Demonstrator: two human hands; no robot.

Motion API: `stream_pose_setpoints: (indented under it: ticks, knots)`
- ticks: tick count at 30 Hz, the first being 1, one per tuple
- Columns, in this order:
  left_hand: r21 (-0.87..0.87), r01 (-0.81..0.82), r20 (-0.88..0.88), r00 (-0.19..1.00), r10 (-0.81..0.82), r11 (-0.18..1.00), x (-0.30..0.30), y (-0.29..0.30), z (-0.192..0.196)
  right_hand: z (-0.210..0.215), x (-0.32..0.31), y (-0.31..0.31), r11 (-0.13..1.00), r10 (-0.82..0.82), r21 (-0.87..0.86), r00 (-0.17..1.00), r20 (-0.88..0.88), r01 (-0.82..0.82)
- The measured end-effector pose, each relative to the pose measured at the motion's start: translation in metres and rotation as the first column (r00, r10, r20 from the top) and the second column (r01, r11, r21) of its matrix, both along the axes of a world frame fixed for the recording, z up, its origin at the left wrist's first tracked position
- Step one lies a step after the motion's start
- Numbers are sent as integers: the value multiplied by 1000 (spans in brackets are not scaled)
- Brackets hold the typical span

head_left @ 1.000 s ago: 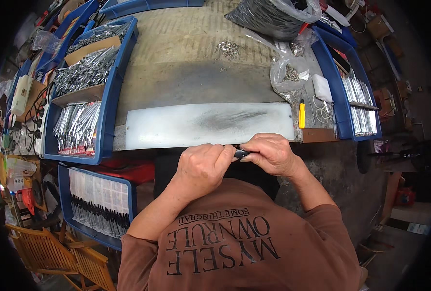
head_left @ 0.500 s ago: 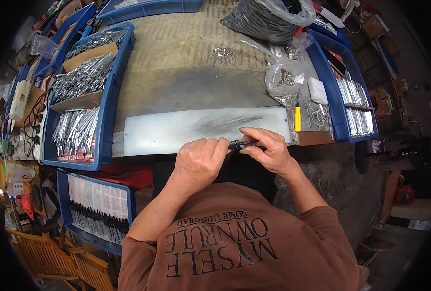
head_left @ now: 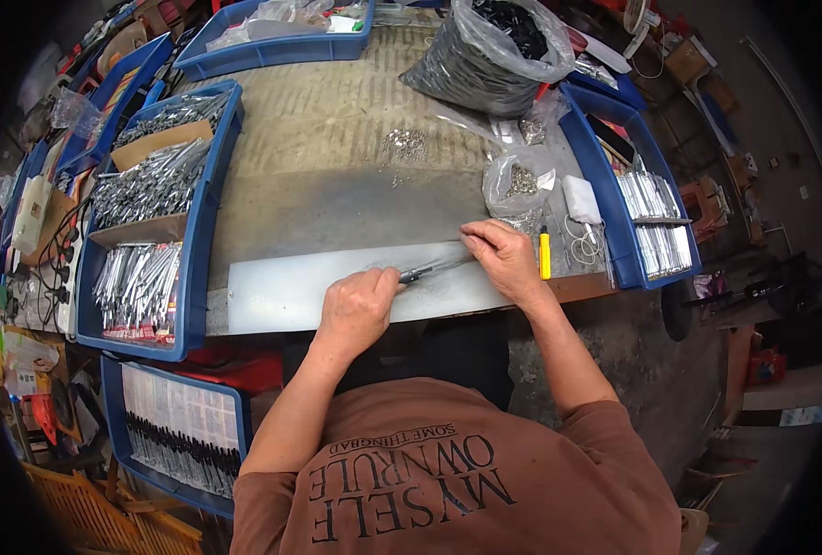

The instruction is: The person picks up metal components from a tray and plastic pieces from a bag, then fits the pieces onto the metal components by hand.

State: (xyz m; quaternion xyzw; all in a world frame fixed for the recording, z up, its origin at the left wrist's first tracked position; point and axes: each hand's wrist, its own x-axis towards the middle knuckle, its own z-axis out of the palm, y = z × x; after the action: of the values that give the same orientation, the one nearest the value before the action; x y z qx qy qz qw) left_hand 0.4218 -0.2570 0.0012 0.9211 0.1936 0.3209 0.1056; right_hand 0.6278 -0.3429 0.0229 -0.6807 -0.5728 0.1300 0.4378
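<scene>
Left hand: fingers clamped on black rod, over white board. Right hand at left's 2 o'clock, fingers bunched; cannot tell if gripping. Screwdriver at right's 3 o'clock.

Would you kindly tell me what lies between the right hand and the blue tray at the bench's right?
In the head view, a yellow-handled tool lies beside the right hand; beyond it, before the blue tray, are a white box and pale cord.

Looking steeply down from the wearer's head through a wide fisheye lens, close above the brown T-shirt at lower centre, facing out across the workbench toward the frame's top.
</scene>
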Motion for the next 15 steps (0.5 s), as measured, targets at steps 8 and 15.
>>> stream_pose_setpoints:
  ticks: [8, 15]
  knots:
    - [-27, 14, 27, 1000, -13, 1000, 0, -2, 3, 2, 18, 4, 996, -83, 33, 993, 79, 80]
    - [-10, -8, -25, 1000, 7, 1000, -1, -2, 5, 21, 86, 11, 946, -317, 15, 918, 240, 323]
